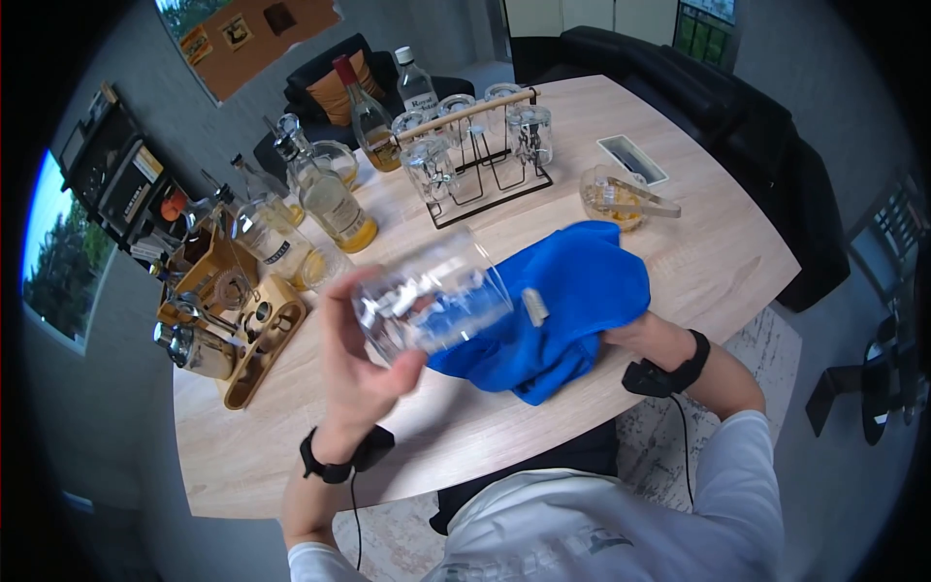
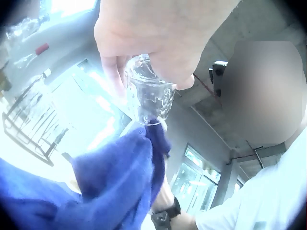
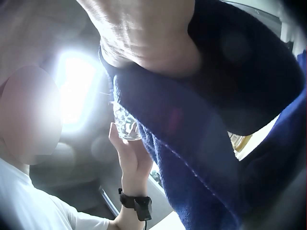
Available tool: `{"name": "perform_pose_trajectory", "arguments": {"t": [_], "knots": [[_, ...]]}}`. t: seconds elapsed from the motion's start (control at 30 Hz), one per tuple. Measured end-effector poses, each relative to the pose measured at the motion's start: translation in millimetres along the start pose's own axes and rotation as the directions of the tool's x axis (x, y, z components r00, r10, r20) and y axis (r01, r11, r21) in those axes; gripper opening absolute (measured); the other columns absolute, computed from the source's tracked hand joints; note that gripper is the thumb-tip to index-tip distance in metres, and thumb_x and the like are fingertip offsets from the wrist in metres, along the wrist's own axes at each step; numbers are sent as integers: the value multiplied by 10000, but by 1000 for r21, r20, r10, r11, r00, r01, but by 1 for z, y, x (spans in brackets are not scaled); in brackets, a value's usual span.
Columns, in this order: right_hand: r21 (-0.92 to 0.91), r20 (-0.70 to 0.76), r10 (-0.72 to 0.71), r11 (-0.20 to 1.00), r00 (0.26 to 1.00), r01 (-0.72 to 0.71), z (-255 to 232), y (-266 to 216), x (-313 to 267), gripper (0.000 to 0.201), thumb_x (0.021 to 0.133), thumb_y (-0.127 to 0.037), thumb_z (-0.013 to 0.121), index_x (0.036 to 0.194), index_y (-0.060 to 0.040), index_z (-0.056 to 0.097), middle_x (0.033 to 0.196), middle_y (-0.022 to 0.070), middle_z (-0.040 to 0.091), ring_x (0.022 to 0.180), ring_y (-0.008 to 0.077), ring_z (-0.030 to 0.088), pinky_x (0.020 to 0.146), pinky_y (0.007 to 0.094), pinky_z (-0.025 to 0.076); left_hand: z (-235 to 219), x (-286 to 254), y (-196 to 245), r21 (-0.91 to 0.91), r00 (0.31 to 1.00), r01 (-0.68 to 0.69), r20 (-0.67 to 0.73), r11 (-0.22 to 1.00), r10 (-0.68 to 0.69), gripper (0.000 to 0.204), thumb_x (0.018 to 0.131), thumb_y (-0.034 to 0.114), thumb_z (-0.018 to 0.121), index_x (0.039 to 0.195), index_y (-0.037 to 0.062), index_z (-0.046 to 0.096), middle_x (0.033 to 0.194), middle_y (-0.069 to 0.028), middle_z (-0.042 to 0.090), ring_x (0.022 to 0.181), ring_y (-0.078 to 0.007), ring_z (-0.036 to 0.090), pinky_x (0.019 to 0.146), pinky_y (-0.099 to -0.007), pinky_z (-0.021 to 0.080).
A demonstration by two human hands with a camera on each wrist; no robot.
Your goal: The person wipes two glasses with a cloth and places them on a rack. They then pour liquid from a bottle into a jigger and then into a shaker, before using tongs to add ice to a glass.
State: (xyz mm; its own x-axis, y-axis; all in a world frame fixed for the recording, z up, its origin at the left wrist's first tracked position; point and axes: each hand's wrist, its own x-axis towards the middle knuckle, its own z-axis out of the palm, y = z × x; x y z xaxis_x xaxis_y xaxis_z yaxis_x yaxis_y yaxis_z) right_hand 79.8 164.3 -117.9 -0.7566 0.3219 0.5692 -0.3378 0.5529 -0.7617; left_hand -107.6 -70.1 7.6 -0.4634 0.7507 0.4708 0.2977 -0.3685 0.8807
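My left hand (image 1: 354, 364) grips a clear patterned drinking glass (image 1: 432, 296), tilted on its side above the table, thumb on the near side and fingers round the back. In the left wrist view the hand (image 2: 148, 38) holds the glass (image 2: 149, 98) by one end, and the blue cloth (image 2: 120, 167) meets the opposite rim. My right hand (image 1: 635, 335) holds the blue cloth (image 1: 572, 281), which drapes over it and hides its fingers. A small pale tag (image 1: 534, 307) shows on the cloth.
A wire rack (image 1: 490, 199) with several upturned glasses stands behind the cloth. Several bottles (image 1: 335, 204) line the left, near a wooden bar-tool holder (image 1: 267, 339). At right, tongs (image 1: 635, 202) lie across a glass bowl (image 1: 613, 184), beside an inset table panel (image 1: 632, 158).
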Motion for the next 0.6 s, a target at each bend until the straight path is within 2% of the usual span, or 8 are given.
{"name": "perform_pose_trajectory", "arguments": {"t": [0.03, 0.07, 0.13, 0.2, 0.33, 0.43, 0.5, 0.6], "knots": [[-225, 33, -150, 962, 988, 154, -11, 8, -10, 439, 865, -180, 710, 1263, -68, 562, 1233, 103, 603, 1110, 256, 589, 948, 369, 478, -4, 11, -1, 28, 996, -84, -11, 996, 84, 779, 730, 176, 807, 1326, -9, 341, 1203, -138, 510, 1087, -248, 607, 962, -350, 480], [-133, 32, -25, 991, 999, 29, -19, -15, -13, 458, 831, -185, 737, 1245, -72, 576, 1212, 103, 614, 1090, 258, 597, 936, 367, 481, -9, 24, 1, 140, 988, -151, -22, 979, 156, 772, 735, 174, 807, 1325, -1, 341, 1188, -145, 529, 1086, -246, 611, 962, -351, 483], [-194, 89, 10, 981, 996, 7, -29, -53, -5, 487, 772, -194, 779, 1206, -67, 600, 1133, 118, 638, 1028, 271, 619, 885, 362, 494, -19, 50, 4, 253, 974, -213, -25, 944, 227, 765, 741, 172, 808, 1323, 7, 340, 1172, -151, 548, 1085, -245, 615, 962, -351, 486], [-192, 153, 80, 980, 985, -49, -33, -90, 1, 488, 745, -181, 794, 1181, -57, 613, 1073, 131, 652, 979, 282, 633, 841, 354, 504, -26, 77, 5, 477, 950, -306, 100, 824, 295, 685, 845, 235, 752, 1360, 25, 352, 1208, -140, 580, 1113, -251, 618, 964, -343, 488], [-87, 316, 267, 964, 911, -252, -20, -140, 1, 437, 757, -111, 773, 1157, -26, 617, 987, 152, 657, 908, 295, 646, 764, 334, 513, -10, 136, 15, 549, 952, -306, 161, 778, 261, 644, 829, 217, 773, 1333, 15, 428, 1151, -150, 648, 1097, -213, 628, 995, -325, 469], [-69, 292, 281, 960, 914, -273, -12, -147, -9, 441, 763, -2, 701, 1189, 7, 590, 947, 155, 648, 850, 283, 641, 715, 305, 506, 5, 182, 2, 583, 948, -318, 178, 748, 264, 632, 811, 247, 791, 1315, 2, 498, 1152, -148, 660, 1089, -187, 626, 977, -309, 478], [-101, 319, 306, 952, 897, -288, -18, -150, -18, 495, 762, 97, 625, 1248, 34, 551, 959, 147, 648, 831, 246, 639, 699, 283, 501, 13, 210, -15, 666, 901, -428, 264, 611, 343, 659, 764, 403, 787, 1263, 32, 570, 1085, -183, 685, 1015, -260, 675, 897, -359, 524], [68, 493, 385, 877, 780, -476, -30, -144, -28, 672, 743, -64, 673, 1370, 31, 450, 1103, 150, 657, 970, 254, 660, 860, 346, 514, 30, 234, -26, 721, 903, -422, 283, 550, 323, 657, 748, 442, 776, 1258, 70, 593, 1082, -201, 679, 1006, -303, 676, 884, -385, 526]]}}
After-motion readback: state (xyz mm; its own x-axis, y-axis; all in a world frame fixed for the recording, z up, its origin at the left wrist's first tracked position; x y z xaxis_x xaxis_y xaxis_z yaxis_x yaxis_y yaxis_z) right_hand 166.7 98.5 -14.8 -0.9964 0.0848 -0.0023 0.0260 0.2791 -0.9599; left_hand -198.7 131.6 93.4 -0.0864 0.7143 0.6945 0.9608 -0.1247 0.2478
